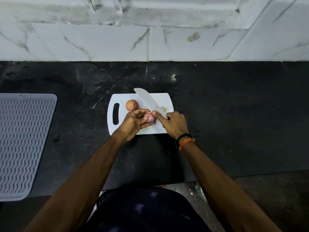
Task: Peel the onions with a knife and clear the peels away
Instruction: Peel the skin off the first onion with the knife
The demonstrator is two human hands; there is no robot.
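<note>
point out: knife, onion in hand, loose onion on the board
knife point(147, 99): head view, middle of the blade.
onion in hand point(151, 118): head view, exposed purple side between the fingers.
loose onion point(132, 105): head view, centre of its brown skin.

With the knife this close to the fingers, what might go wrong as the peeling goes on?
1. The left hand cups the small onion in the air; the knife in the right hand may slip onto its fingers.
2. The right forefinger lies along the blade beside the onion, so it may get nicked.
3. The second onion sits loose on the board and could roll off.
</note>
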